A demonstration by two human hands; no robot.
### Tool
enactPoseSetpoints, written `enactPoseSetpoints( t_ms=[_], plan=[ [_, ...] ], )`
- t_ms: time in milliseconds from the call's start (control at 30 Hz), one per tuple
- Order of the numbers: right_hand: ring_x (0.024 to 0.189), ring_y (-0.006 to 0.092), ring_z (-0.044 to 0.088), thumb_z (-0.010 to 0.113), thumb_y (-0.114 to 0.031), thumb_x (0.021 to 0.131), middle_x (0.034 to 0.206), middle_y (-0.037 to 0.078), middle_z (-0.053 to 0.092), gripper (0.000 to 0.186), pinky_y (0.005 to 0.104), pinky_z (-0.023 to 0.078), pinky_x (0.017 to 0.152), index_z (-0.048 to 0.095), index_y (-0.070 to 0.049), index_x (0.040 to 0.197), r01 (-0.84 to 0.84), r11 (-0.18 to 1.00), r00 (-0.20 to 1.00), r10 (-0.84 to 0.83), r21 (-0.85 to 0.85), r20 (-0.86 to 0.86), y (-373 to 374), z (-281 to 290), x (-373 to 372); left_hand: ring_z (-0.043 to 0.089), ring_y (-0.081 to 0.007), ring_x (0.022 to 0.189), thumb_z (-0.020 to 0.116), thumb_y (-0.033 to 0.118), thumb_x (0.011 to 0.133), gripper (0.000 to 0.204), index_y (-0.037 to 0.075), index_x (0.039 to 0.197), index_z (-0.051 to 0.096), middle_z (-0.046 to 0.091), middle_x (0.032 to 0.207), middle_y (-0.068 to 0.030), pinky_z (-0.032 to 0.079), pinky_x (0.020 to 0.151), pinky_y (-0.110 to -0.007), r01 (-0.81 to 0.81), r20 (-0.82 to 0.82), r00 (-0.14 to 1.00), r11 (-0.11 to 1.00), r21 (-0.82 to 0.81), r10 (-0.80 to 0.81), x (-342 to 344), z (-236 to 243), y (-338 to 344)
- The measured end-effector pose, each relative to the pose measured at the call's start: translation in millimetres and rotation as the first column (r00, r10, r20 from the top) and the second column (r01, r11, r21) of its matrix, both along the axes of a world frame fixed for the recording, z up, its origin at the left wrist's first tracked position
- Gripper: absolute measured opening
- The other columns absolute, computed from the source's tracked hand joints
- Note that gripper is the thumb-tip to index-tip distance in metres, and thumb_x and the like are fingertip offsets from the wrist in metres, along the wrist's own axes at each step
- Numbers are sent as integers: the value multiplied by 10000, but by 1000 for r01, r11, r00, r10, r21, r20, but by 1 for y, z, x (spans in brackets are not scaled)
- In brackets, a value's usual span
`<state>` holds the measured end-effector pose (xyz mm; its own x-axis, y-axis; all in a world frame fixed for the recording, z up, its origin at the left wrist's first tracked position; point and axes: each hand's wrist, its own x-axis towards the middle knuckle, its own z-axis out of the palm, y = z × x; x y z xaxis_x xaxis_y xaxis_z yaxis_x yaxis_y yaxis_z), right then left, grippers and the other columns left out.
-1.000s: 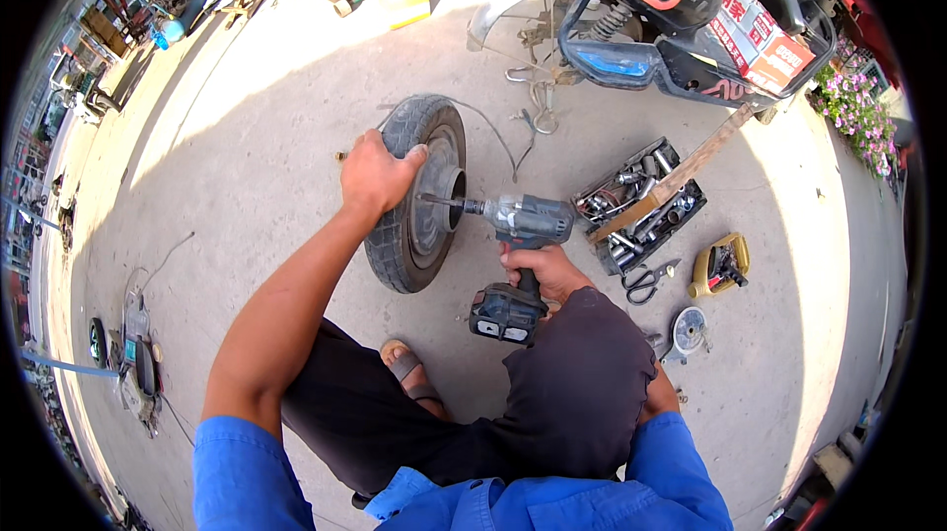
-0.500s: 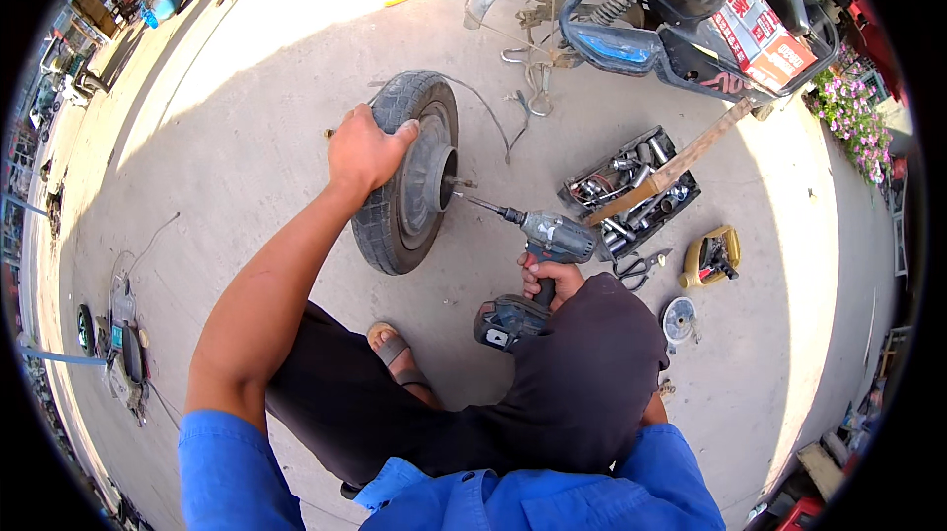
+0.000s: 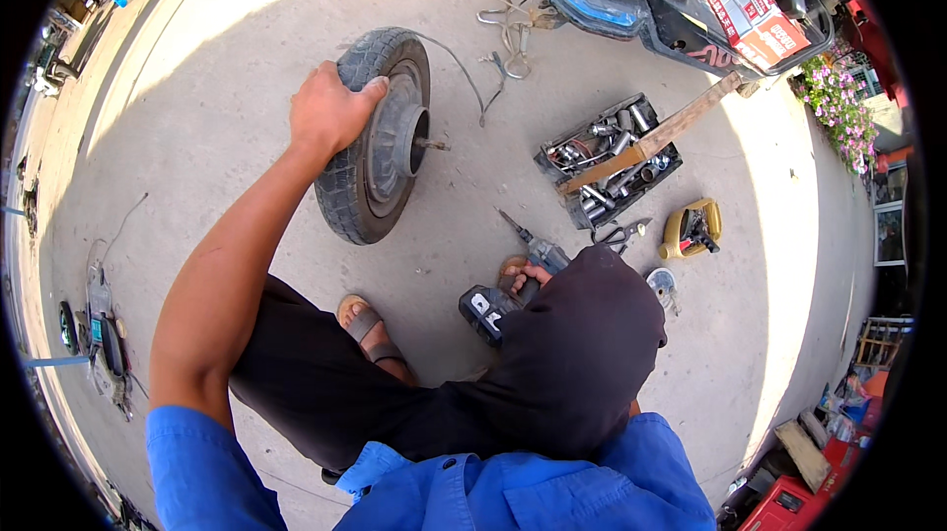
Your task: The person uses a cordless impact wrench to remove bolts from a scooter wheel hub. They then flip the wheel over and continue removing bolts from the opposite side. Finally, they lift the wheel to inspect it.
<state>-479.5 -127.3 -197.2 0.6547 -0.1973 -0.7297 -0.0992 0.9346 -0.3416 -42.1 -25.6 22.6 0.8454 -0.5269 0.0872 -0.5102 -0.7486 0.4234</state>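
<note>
My left hand point(image 3: 333, 109) grips the top of a wheel with a black tyre point(image 3: 345, 204), which stands upright on the concrete. A grey hub point(image 3: 397, 141) faces right, with an axle end sticking out of it. My right hand point(image 3: 523, 280) is wrapped around the handle of a cordless drill point(image 3: 541, 251), low beside my right knee. Its bit points up and to the left, apart from the wheel. The knee hides part of the drill's body and of that hand.
A black toolbox point(image 3: 674, 164) full of sockets lies right of the wheel, a wooden-handled tool across it. Near it are pliers point(image 3: 621, 233), a cut yellow container point(image 3: 712, 225) and a round metal part point(image 3: 662, 283). A partly dismantled scooter point(image 3: 602, 8) stands at the far right.
My right hand has drawn the drill back from the hub toward my right knee, its bit swinging upward. My left hand still holds the wheel. The whole view has shifted slightly.
</note>
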Motion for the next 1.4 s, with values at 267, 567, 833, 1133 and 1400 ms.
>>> enactPoseSetpoints(
  t_ms=[267,567,833,1133,1400],
  plan=[
    [990,350,679,718,-286,884,1021,225,700,353,453,530,876,719,7,1082,-545,612,802,180,-573,-570,-33,31,0,695,-425,1032,716,597,814,733,-87,1073,659,708,1072,-300,538,915,-480,2,-67,998,999,32,1,1,7,-2],
    [1050,409,700,740,-332,867,1075,258,727,378,493,543,924,746,-3,1053,-790,-214,606,-138,-574,-783,-89,-12,71,697,-436,1011,716,599,809,730,-85,1057,662,714,1037,-304,534,899,-482,-1,-33,999,1000,13,1,4,5,3],
    [1015,457,694,704,-281,875,1050,275,725,339,536,545,905,702,18,1035,-859,-182,488,-3,-479,-873,-83,-50,106,696,-429,1016,718,584,816,710,-84,1051,664,712,1056,-301,539,907,-483,-18,-54,998,1000,16,19,7,4,7],
    [967,488,671,612,-271,923,986,295,707,299,571,508,862,664,5,1024,-787,-154,606,-14,-597,-795,-78,-47,113,701,-441,982,714,596,813,739,-92,1078,665,714,1004,-313,531,891,-482,-9,-15,1000,1000,4,9,7,1,6],
    [1015,475,659,515,-329,961,1038,257,717,359,554,499,895,691,-34,1066,-703,-246,646,172,-667,-744,-81,-5,148,699,-436,990,711,597,815,735,-86,1084,666,717,1013,-302,528,893,-483,6,-29,1000,1000,-11,-6,6,2,2]
  ],
)
